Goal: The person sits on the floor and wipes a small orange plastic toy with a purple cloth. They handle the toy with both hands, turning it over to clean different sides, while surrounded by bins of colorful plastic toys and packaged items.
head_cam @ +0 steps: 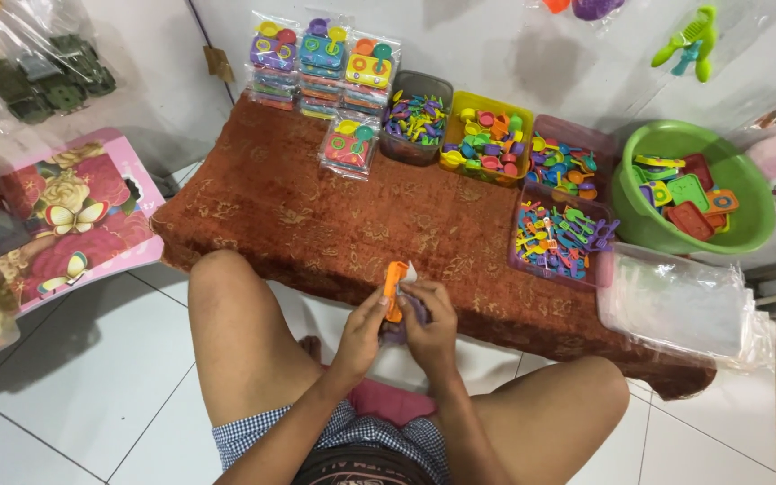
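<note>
1. Clearly, both hands meet over the near edge of the desk (316, 224): the left hand (363, 330) pinches an orange toy (393, 286), and the right hand (429, 325) grips a small clear bag (409, 272) with a purple piece.
2. Judged best: hold the bag mouth wide and slide the toy in straight.
3. Fingers hide the purple piece; bin (557, 235) contents blur.

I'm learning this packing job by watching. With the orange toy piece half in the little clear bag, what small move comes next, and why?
Probably push the orange piece further down into the clear bag. The left hand pinches the piece, its top pokes above the bag's mouth, and the right hand grips the bag, which seems to hold purple pieces.
</note>
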